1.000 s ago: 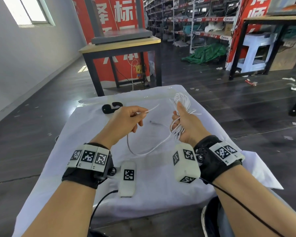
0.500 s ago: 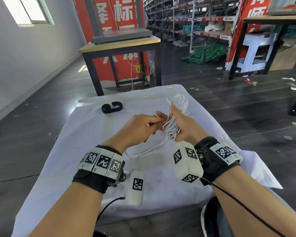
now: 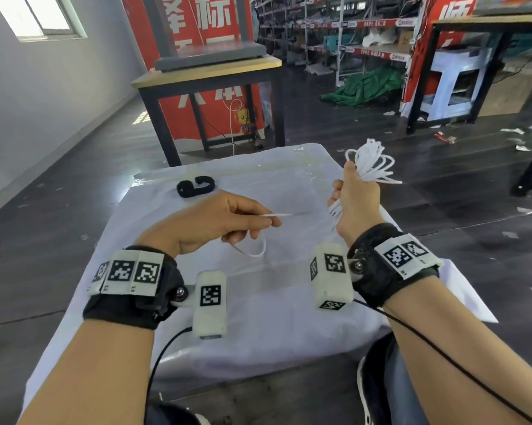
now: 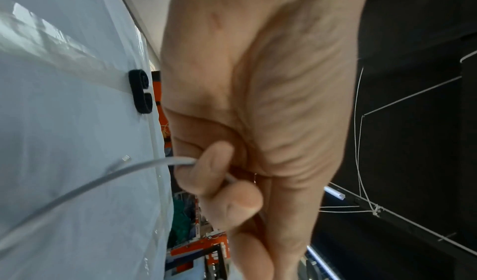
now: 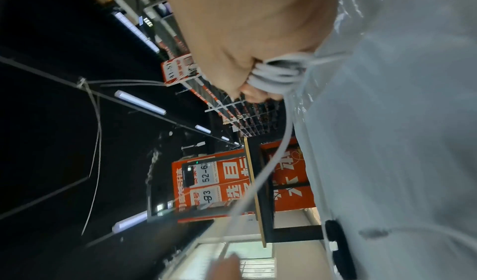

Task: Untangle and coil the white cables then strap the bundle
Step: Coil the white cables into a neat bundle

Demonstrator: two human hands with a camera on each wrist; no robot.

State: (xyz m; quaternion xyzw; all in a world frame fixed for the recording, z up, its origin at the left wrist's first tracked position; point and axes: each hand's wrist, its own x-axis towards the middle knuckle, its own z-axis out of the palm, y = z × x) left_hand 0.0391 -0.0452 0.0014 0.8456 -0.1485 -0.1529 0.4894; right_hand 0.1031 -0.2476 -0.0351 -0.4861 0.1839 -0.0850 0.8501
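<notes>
My right hand [image 3: 355, 199] grips a coil of white cable [image 3: 369, 162] in its fist above the table's right side; loops stick out above the fist and strands hang below it. The same coil [image 5: 278, 74] shows at the fingers in the right wrist view. My left hand [image 3: 224, 220] pinches the loose end of the white cable [image 3: 277, 215] between thumb and fingers, and a short loop [image 3: 252, 248] hangs under it. In the left wrist view the cable end [image 4: 144, 165] runs out from the curled fingers [image 4: 206, 174]. A black strap [image 3: 195, 187] lies curled on the cloth, far left.
A white cloth covers the small table [image 3: 258, 296], and dark floor lies all around it. A wooden-topped table with black legs [image 3: 209, 72] stands just beyond, before red banners. Shelving and a green tarp [image 3: 362, 87] fill the back. My shoe [image 3: 369, 391] shows at bottom right.
The hands, which met at the coil half a second ago, have parted: the right hand lifted the coil up and right, the left drew the cable end back to the left.
</notes>
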